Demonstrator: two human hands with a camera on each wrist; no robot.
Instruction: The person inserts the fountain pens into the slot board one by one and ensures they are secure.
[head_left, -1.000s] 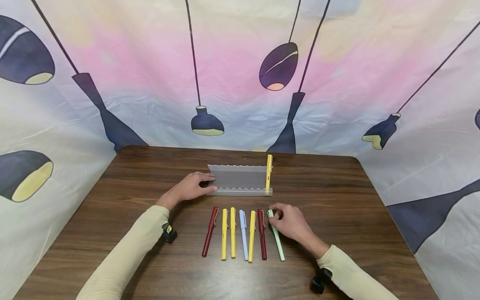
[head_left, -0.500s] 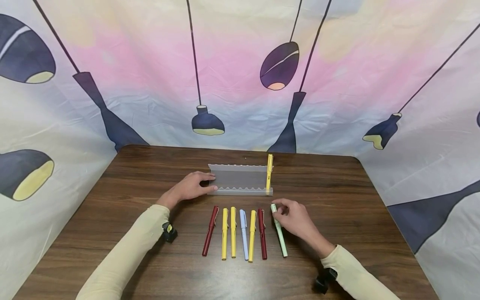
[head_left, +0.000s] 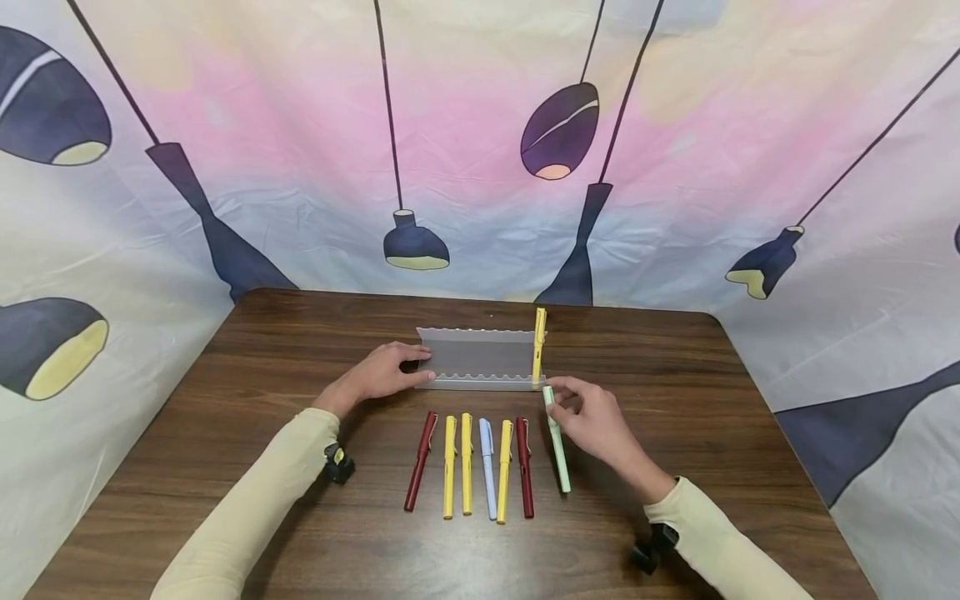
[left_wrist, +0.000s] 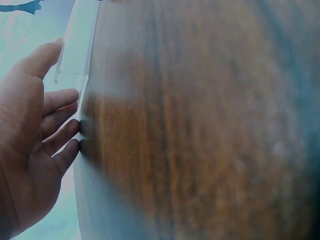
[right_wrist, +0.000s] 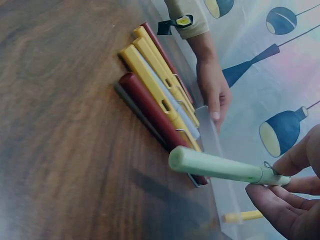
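Note:
My right hand (head_left: 596,417) pinches a pale green pen (head_left: 557,446) near its clip end between thumb and fingers. The pen is raised off the table in the right wrist view, its other end pointing back toward the camera. Close beyond its tip is the right end of a clear notched pen rack (head_left: 480,383), where one yellow pen (head_left: 538,346) leans upright. My left hand (head_left: 386,371) rests at the rack's left end, thumb at the front ledge and relaxed fingers farther back. In the left wrist view, the thumb (left_wrist: 47,57) and fingertips lie about the rack's end.
In front of the rack lies a row of pens: a dark red pen (head_left: 420,462) at the left, yellow ones, a light blue pen (head_left: 488,471) and another dark red pen (head_left: 524,467) at the right. A patterned cloth (head_left: 480,125) hangs behind the wooden table (head_left: 300,325).
My right hand has lifted the green pen from the right end of the row and carried it forward toward the rack's right end. The left hand has stayed put.

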